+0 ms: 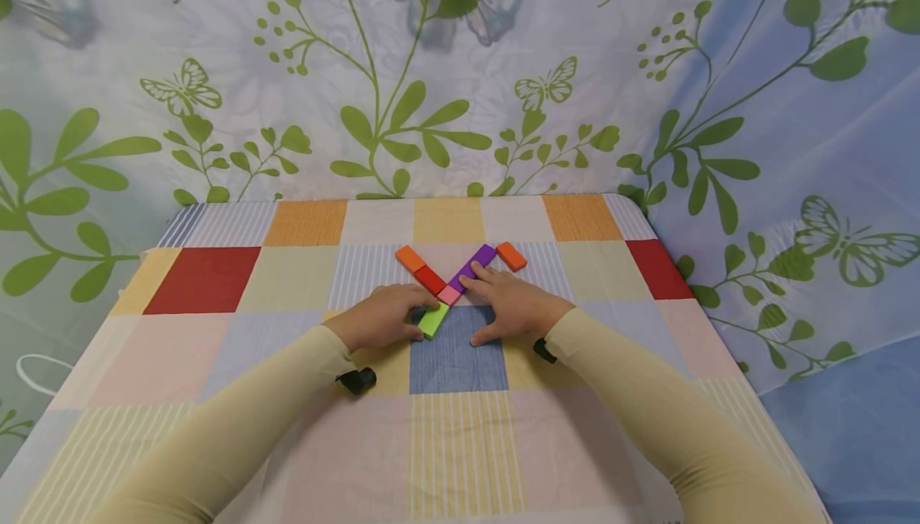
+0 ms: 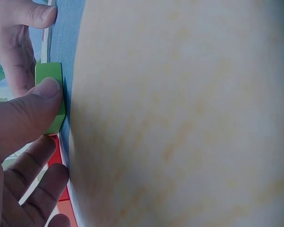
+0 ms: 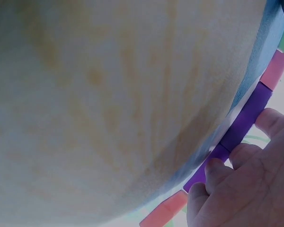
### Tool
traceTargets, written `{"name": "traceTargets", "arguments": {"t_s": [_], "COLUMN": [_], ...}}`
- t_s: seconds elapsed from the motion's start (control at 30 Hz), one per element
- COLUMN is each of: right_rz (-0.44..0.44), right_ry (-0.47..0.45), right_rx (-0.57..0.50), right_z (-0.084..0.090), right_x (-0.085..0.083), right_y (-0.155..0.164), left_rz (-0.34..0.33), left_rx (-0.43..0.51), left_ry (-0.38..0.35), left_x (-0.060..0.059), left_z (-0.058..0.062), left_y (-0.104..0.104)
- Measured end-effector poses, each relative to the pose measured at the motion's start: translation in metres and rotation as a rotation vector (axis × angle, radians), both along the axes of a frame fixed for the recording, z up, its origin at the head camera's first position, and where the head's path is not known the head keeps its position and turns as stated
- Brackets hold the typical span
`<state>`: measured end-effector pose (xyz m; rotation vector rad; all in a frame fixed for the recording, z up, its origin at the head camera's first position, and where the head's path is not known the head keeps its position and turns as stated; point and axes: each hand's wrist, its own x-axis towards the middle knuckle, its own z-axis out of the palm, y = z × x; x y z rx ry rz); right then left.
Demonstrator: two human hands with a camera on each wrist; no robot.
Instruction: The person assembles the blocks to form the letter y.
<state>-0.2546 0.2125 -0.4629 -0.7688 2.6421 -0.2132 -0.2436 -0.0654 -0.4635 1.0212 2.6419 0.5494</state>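
Observation:
On the patchwork cloth, colored blocks lie in a Y shape. My left hand (image 1: 382, 316) pinches the light green block (image 1: 434, 321) at the lower end, its thumb pressed on the side in the left wrist view. A small pink block (image 1: 449, 295) sits at the junction. From there a red block (image 1: 430, 280) and an orange block (image 1: 410, 259) run back left. Two purple blocks (image 3: 246, 116) in line run back right. Straight fingers of my right hand (image 1: 521, 305) touch the purple pieces, thumb spread toward me on the cloth.
A separate red-orange block (image 1: 511, 256) lies just beyond the far end of the purple row. The patchwork-covered table (image 1: 460, 460) meets a leaf-printed curtain (image 1: 402, 69) behind and on the right. A white cord (image 1: 36, 374) loops past the left edge.

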Motion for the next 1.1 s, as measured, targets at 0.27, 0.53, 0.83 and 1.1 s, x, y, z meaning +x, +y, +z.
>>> {"name": "traceTargets", "arguments": {"t_s": [0.27,0.53,0.83,1.1], "right_rz": [0.007,0.015,0.015,0.016], "right_ry": [0.002,0.0,-0.001,-0.003], "right_rx": [-0.005,-0.025,-0.021,-0.014], "right_z": [0.0013,0.0026,0.0012,0.0007], "right_x": [-0.0006,-0.0008,-0.0014,-0.0017], "right_y": [-0.0002,-0.0002,0.0003,0.0004], "left_rz": [0.006,0.011,0.017,0.021], "left_rx": [-0.025,-0.036,-0.037,-0.029], "left_ry": [-0.004,-0.006,-0.005,-0.004], "left_x": [-0.0027,-0.0044,-0.0038,-0.003], "left_z": [-0.002,-0.0007,-0.0014,-0.0028], "left_y": [0.0013,0.0019,0.0021,0.0014]}}
